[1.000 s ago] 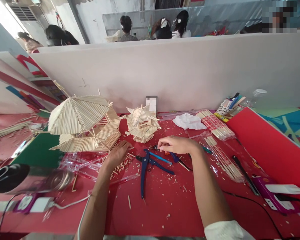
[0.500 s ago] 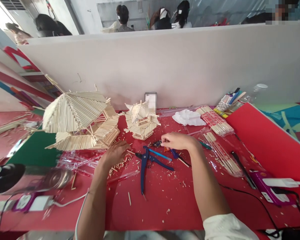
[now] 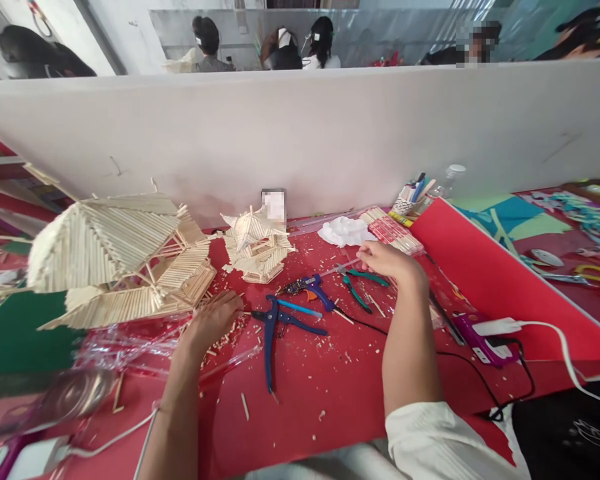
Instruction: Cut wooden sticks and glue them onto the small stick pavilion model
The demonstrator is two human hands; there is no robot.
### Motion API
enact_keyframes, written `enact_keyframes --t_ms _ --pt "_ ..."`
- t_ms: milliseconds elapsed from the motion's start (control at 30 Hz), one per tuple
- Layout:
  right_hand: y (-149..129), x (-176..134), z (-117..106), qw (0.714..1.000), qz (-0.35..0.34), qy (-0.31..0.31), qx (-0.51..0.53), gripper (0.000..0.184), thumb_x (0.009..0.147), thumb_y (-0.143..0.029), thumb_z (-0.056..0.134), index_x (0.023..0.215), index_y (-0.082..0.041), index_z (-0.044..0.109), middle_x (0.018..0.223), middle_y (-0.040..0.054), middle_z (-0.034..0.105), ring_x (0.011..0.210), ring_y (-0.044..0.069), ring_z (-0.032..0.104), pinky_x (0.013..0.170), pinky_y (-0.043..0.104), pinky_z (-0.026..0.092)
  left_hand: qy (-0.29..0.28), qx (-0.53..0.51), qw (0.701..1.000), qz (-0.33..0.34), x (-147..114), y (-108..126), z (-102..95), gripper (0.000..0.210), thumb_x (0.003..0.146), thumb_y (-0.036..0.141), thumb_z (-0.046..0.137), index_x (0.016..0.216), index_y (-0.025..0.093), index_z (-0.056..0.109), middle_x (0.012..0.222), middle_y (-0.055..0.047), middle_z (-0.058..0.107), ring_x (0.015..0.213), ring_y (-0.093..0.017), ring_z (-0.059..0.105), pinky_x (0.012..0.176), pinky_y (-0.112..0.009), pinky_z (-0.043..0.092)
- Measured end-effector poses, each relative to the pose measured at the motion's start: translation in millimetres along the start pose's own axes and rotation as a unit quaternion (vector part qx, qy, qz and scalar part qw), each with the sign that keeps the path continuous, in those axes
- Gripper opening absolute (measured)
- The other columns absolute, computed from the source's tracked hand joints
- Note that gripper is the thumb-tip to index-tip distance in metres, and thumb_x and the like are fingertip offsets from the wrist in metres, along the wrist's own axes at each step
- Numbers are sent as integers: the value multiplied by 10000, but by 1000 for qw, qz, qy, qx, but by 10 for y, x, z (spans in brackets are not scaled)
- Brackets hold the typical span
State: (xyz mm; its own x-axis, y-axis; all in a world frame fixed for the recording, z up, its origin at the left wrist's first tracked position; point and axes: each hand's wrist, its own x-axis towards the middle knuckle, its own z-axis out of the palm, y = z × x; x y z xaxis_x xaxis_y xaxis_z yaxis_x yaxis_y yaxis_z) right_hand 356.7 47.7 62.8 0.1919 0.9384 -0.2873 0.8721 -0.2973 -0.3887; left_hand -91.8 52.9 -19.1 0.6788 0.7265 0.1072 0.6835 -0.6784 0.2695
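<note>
My left hand (image 3: 219,315) lies low over the table beside the larger stick pavilion (image 3: 125,247), fingers stretched out among cut stick bits (image 3: 225,340). Just right of its fingertips is a blue hand cutter (image 3: 271,333), with a thin stick near its dark tip. My right hand (image 3: 387,259) is above the table, fingers bent together; whatever they hold is hidden. Below it lie green-handled pliers (image 3: 357,293) and, partly covered, a plastic-wrapped stick bundle (image 3: 387,230). A blue glue gun (image 3: 320,292) rests left of the pliers. A smaller stick pavilion (image 3: 257,243) stands behind.
A white partition (image 3: 300,133) closes the back. A crumpled white tissue (image 3: 345,231), a pen cup (image 3: 411,195) and a red board (image 3: 500,287) stand to the right. A purple power strip (image 3: 485,343) trails cables. Clear plastic wrap (image 3: 130,347) lies left. Several people sit beyond the partition.
My right hand has left the glue gun and moved right, over the pliers and stick bundle. The left hand stays by the cutter. The view has turned to the right.
</note>
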Motion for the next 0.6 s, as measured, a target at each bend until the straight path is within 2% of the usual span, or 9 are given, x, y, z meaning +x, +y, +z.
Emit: enact_keyframes --t_ms 200,367,467,600 --pt "341 17 -40 997 53 48 4 183 986 -326 538 978 -198 669 853 56 777 737 184 678 668 254 424 24 26 999 -40 12 -22 -37 237 1053 303 389 930 240 582 862 -53 677 851 -235 647 752 -308 470" --pt "484 -12 -8 996 72 46 2 166 969 -323 592 957 -189 689 806 33 763 687 160 660 669 240 428 -8 32 998 -45 21 -4 -92 235 1052 334 398 1003 226 600 974 -64 703 921 -235 679 795 -314 490" --pt "545 -98 95 996 79 41 -8 150 922 -340 659 915 -197 706 778 20 751 677 164 653 664 243 426 -24 22 999 -42 21 -5 -94 275 1059 353 388 991 232 625 993 -57 714 925 -222 693 827 -310 505" --pt "572 -308 381 996 79 30 -32 113 851 -327 720 852 -214 725 779 9 748 716 172 666 624 238 403 2 22 999 -40 10 -16 -67 310 1063 367 371 1043 242 654 1061 -66 739 953 -216 705 860 -302 518"
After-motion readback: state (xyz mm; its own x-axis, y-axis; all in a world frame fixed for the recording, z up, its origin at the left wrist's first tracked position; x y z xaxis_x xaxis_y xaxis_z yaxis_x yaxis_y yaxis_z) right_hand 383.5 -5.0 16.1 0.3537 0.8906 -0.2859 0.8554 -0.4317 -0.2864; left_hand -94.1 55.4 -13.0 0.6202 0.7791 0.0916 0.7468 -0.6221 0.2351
